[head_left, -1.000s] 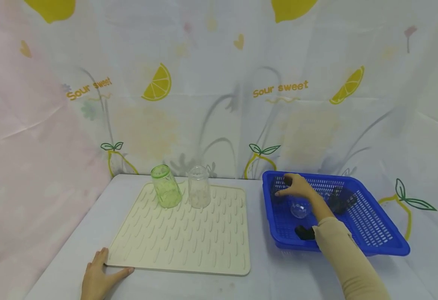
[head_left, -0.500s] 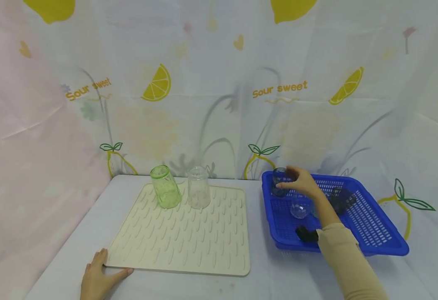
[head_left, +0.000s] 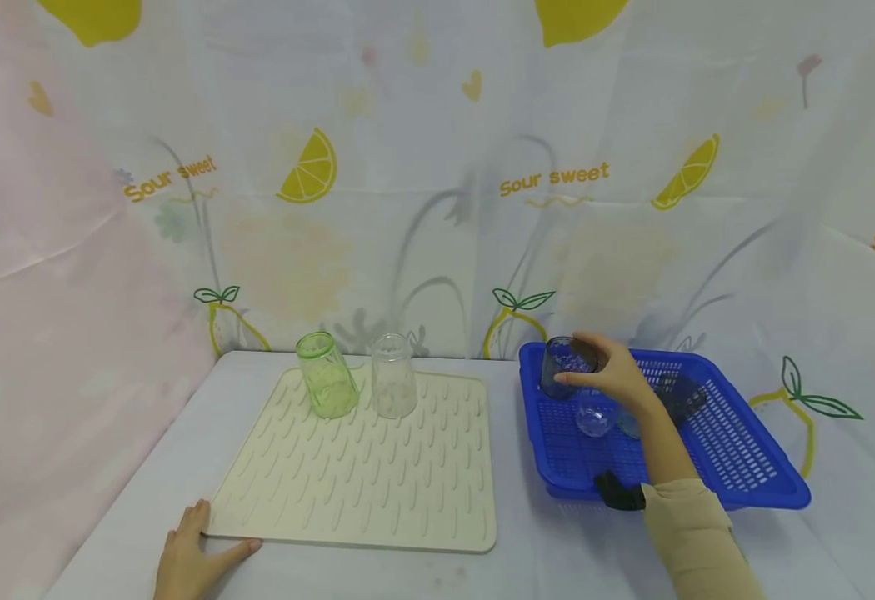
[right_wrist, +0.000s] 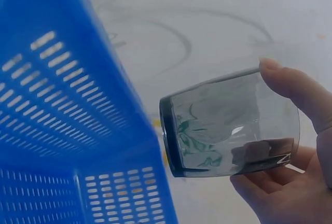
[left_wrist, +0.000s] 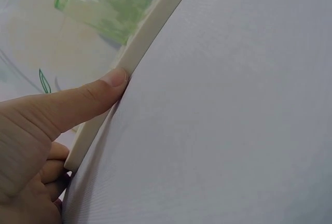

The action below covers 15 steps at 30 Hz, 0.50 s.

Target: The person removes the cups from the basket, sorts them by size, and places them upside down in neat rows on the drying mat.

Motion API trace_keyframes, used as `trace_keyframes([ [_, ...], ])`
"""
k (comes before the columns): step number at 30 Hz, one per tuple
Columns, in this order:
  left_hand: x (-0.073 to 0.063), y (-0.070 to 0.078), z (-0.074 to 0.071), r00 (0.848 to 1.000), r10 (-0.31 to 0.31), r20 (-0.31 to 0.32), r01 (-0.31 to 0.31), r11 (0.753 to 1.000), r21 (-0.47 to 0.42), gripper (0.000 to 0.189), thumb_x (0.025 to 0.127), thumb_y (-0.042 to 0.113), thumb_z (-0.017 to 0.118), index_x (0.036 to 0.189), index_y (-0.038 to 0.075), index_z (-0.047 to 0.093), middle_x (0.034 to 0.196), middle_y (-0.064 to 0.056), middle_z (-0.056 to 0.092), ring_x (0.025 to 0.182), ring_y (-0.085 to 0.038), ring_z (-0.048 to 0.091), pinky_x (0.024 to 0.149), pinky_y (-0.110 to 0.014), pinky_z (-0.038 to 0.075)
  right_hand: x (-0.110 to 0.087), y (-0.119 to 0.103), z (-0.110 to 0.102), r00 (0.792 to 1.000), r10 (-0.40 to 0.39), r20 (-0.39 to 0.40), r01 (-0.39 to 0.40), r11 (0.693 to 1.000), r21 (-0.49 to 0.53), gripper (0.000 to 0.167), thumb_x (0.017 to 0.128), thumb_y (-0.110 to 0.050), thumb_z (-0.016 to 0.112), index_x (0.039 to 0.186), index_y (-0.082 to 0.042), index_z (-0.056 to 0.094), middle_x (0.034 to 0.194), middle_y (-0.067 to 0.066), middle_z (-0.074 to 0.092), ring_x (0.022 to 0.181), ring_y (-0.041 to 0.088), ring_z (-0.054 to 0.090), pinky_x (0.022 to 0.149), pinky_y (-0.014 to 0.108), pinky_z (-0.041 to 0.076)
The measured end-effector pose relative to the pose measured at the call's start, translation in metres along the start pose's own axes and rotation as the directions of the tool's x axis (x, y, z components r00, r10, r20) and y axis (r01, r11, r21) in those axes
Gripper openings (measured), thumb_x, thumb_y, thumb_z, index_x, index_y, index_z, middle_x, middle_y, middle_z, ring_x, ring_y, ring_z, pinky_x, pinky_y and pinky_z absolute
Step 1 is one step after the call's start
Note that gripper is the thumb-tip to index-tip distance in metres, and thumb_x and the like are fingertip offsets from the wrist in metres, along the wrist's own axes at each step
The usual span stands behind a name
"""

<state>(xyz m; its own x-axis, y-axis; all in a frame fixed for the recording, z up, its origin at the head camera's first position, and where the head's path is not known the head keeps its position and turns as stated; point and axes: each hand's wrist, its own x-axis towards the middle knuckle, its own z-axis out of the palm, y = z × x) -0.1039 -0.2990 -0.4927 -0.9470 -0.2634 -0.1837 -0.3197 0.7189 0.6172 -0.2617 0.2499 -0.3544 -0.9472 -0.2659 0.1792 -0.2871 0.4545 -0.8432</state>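
My right hand (head_left: 617,379) holds a dark-tinted drinking glass (head_left: 556,379) at the far left of the blue basket (head_left: 537,450), mouth upward. In the right wrist view, the thumb and fingers grip opposite sides of this glass (right_wrist: 218,120), which has a thick base and a leaf pattern; it overlaps the basket wall (right_wrist: 150,130). My left hand (head_left: 182,560) rests at the near left corner of a cream ridged drying mat (head_left: 355,492). Its straight thumb (left_wrist: 88,99) presses the mat's front edge, and the other fingers lie along the left side.
On the mat's back part stand a green glass (head_left: 330,383) and a clear glass (head_left: 394,383), side by side. Inside the basket lie a clear glass (head_left: 595,419) and, partly behind the forearm, a dark shape (head_left: 683,398). A printed curtain (head_left: 422,250) hangs behind the table.
My right hand has lifted the dark glass from low in the basket's back left corner and moved slightly right with it. The left hand stays at the mat's corner.
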Motion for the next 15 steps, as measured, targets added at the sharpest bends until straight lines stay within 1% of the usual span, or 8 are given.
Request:
trace_keyframes([
  [7, 0.001, -0.001, 0.001, 1.0, -0.005, -0.018, 0.005, 1.0, 0.014, 0.116, 0.07, 0.042, 0.079, 0.14, -0.019, 0.008, 0.146, -0.039, 0.008, 0.138, -0.049, -0.002, 0.112, -0.063, -0.001, -0.017, -0.017, 0.009, 1.0, -0.026, -0.002, 0.025, 0.998, -0.062, 0.079, 0.078, -0.016, 0.077, 0.141, 0.005, 0.034, 0.141, 0.025, 0.042, 0.131, 0.039, 0.039, 0.107, 0.051, 0.036],
  [10, 0.001, -0.001, 0.002, 1.0, 0.003, -0.03, -0.002, 1.0, 0.018, 0.116, 0.07, 0.041, 0.079, 0.14, -0.019, 0.008, 0.145, -0.039, 0.01, 0.138, -0.049, -0.001, 0.112, -0.061, -0.001, -0.024, -0.022, 0.014, 0.999, -0.033, 0.002, 0.033, 0.998, -0.058, 0.08, 0.077, -0.015, 0.078, 0.141, 0.007, 0.034, 0.14, 0.026, 0.042, 0.13, 0.04, 0.041, 0.105, 0.052, 0.038],
  [15, 0.002, -0.002, 0.004, 0.997, 0.035, -0.064, -0.033, 0.999, 0.026, 0.114, 0.069, 0.039, 0.08, 0.139, -0.02, 0.013, 0.143, -0.041, 0.014, 0.137, -0.05, 0.004, 0.114, -0.059, 0.0, -0.033, -0.027, 0.026, 0.999, -0.047, 0.01, 0.048, 0.998, -0.044, 0.08, 0.076, -0.014, 0.079, 0.14, 0.008, 0.035, 0.139, 0.025, 0.044, 0.127, 0.039, 0.044, 0.103, 0.051, 0.04],
])
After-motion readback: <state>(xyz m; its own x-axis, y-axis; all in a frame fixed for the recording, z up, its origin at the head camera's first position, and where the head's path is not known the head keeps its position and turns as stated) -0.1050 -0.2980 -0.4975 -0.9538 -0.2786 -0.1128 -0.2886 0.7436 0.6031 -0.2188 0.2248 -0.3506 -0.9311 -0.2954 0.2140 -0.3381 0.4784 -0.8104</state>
